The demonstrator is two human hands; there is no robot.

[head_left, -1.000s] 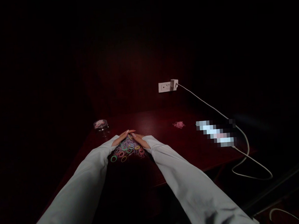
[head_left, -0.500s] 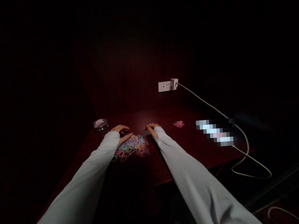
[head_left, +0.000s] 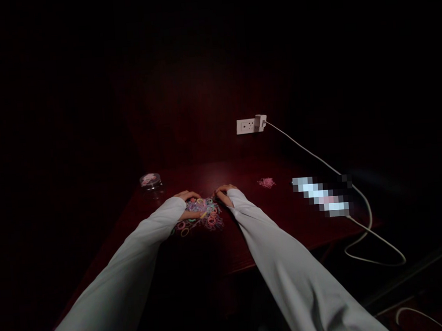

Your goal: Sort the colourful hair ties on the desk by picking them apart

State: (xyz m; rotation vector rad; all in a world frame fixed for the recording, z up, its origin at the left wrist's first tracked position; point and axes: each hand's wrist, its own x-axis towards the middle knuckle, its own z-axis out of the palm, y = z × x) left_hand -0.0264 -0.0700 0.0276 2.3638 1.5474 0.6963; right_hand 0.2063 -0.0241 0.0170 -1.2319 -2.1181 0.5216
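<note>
A loose pile of small coloured hair ties (head_left: 211, 219) lies on the dark red table. My left hand (head_left: 189, 204) reaches into the pile from the left, thumb and fingers apart, with hair ties lying between them. At the pile's right edge, my right hand (head_left: 226, 193) is curled, its thumb and fingertips close together. Whatever those fingertips hold, if anything, is too small and dark to make out. Long pale sleeves cover both arms.
A clear jar (head_left: 152, 185) with pink items at its top stands at the back left. A small pink heap (head_left: 266, 182) lies right of my hands. Farther right is a blurred-out bright device (head_left: 319, 196), its white cable (head_left: 303, 147) running to a wall socket (head_left: 246, 126).
My left hand has moved slightly right, farther over the pile, and its fingers now reach among the hair ties. My right hand has stayed almost in place. The view has shifted a little.
</note>
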